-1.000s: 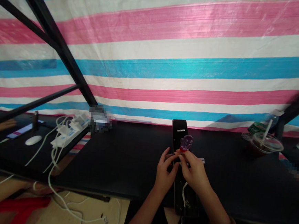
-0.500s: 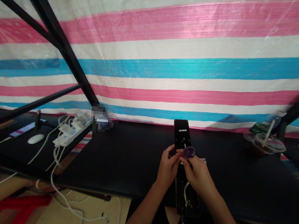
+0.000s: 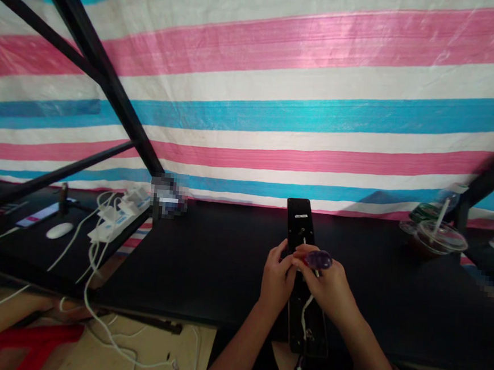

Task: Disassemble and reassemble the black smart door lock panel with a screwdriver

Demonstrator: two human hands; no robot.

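Observation:
A long, narrow black panel (image 3: pixel 298 226) with small screw holes and a white label lies on the black table, its near end reaching past the front edge. My right hand (image 3: pixel 329 282) is closed around a screwdriver with a see-through purple handle (image 3: pixel 319 259); its tip is hidden by my fingers. Against the panel's left side, my left hand (image 3: pixel 277 277) pinches with thumb and forefinger close to the screwdriver. What sits between those fingertips is too small to make out. A white cable (image 3: pixel 305 312) runs along the panel below my hands.
White power strip (image 3: pixel 113 224), computer mouse (image 3: pixel 59 230) and phone (image 3: pixel 39 214) sit at left by a black metal frame (image 3: pixel 120 104). A lidded drink cup (image 3: pixel 437 239) stands at right. Striped sheeting (image 3: pixel 278 113) hangs behind. Another person's arm (image 3: pixel 6 314) shows at lower left.
The screwdriver handle has tipped a little to the right and down in my right hand. My left hand stays nearly in place by the panel.

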